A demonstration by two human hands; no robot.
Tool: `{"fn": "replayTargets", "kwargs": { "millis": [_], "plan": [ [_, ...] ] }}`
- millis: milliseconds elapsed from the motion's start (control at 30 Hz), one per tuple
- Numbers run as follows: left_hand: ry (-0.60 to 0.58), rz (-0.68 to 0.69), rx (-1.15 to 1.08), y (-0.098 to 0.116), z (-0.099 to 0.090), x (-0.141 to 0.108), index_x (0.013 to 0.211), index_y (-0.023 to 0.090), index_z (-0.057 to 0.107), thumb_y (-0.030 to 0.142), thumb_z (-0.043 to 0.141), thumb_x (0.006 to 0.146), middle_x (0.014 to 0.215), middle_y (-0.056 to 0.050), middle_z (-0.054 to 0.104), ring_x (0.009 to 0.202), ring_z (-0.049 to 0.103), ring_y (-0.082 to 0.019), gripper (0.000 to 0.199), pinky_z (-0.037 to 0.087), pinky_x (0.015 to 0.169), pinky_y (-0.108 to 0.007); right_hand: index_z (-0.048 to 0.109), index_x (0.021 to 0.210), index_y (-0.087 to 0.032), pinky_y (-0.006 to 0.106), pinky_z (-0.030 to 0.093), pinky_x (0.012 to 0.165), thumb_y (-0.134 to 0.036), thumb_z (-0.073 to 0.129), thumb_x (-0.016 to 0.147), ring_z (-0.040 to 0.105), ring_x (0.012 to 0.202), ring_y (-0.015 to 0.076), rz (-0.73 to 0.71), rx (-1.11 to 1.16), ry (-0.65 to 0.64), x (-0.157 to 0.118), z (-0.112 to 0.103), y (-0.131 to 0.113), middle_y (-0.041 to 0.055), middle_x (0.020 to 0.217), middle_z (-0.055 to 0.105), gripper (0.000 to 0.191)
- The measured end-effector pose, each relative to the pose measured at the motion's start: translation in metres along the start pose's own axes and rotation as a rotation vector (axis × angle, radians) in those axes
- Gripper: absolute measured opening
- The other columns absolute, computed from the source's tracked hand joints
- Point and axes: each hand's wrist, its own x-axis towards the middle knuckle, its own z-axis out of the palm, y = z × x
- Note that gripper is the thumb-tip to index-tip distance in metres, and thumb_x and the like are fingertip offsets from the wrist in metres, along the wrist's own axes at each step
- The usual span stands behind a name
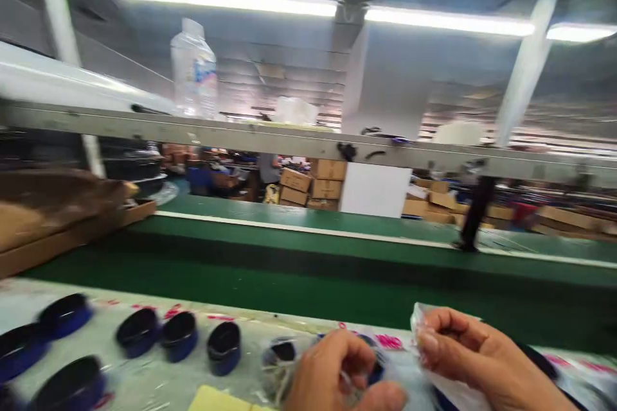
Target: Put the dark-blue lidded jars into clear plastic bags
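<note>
My right hand pinches the edge of a clear plastic bag between thumb and fingers. Left of it, my left hand hovers low over the bench, its fingers bent and its thumb apart, with nothing plainly held. Just behind those fingers sits a dark blue cup-shaped part, partly hidden. A bagged part with pale strands lies beside my left hand. Further left stand several dark blue, black-topped round parts, among them one nearby and a larger one.
A green conveyor belt runs behind the plastic-covered bench. Yellow paper lies at the front edge. An open carton stands at left. Overhead, a metal rail carries a clear bottle. A dark post rises at right.
</note>
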Motion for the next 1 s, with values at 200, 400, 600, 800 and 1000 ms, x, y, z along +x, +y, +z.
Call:
{"fn": "replayTargets", "kwargs": {
  "millis": [200, 400, 600, 800, 1000],
  "plan": [
    [0.23, -0.185, -0.544, 0.002, -0.062, 0.0, 0.076, 0.014, 0.064, 0.044, 0.085, 0.064, 0.068, -0.002, 0.066, 0.063, 0.059, -0.012, 0.039, 0.046, 0.064, -0.024, 0.065, 0.078, -0.02, 0.022, 0.043, 0.058, -0.052, 0.084, 0.074, 0.057, 0.061, 0.0126, -0.007, 0.126, -0.496, 0.054, 0.121, 0.0, -0.002, 0.065, 0.064, 0.038],
    [0.432, -0.233, -0.269, -0.021, -0.129, -0.026, 0.076, 0.015, 0.06, 0.039, 0.076, 0.074, 0.065, -0.002, 0.067, 0.061, 0.064, -0.015, 0.029, 0.048, 0.06, -0.024, 0.06, 0.082, -0.02, 0.023, 0.033, 0.052, -0.054, 0.077, 0.077, 0.047, 0.056, 0.0116, -0.096, -0.072, -0.601, 0.077, 0.177, -0.013, -0.0026, 0.068, 0.06, 0.038],
    [0.431, -0.129, 0.816, -0.037, -0.182, -0.051, 0.086, 0.02, 0.066, 0.014, 0.059, 0.088, 0.081, -0.001, 0.069, 0.077, 0.065, -0.019, 0.009, 0.04, 0.067, -0.027, 0.066, 0.095, -0.022, 0.032, 0.043, 0.068, -0.029, 0.046, 0.096, 0.061, 0.078, 0.0213, -0.929, -0.886, -0.418, 0.112, 0.206, -0.01, 0.0037, 0.088, 0.066, 0.021],
    [0.435, -0.158, 0.981, -0.056, -0.189, -0.068, 0.089, 0.02, 0.066, 0.011, 0.047, 0.092, 0.086, -0.004, 0.066, 0.074, 0.063, -0.021, 0.021, 0.035, 0.064, -0.029, 0.066, 0.103, -0.022, 0.036, 0.044, 0.068, -0.034, 0.04, 0.1, 0.062, 0.079, 0.0236, -0.964, -0.868, -0.301, 0.124, 0.22, 0.012, 0.007, 0.097, 0.067, 0.029],
    [0.725, -0.172, 0.448, -0.065, -0.185, -0.076, 0.076, 0.019, 0.067, 0.015, 0.058, 0.079, 0.088, -0.004, 0.066, 0.078, 0.061, -0.019, 0.01, 0.041, 0.071, -0.029, 0.066, 0.088, -0.02, 0.025, 0.047, 0.053, -0.047, 0.074, 0.08, 0.06, 0.067, 0.0174, -0.13, -0.103, -0.328, 0.124, 0.223, 0.022, -0.0001, 0.074, 0.063, 0.029]
  ]
}}
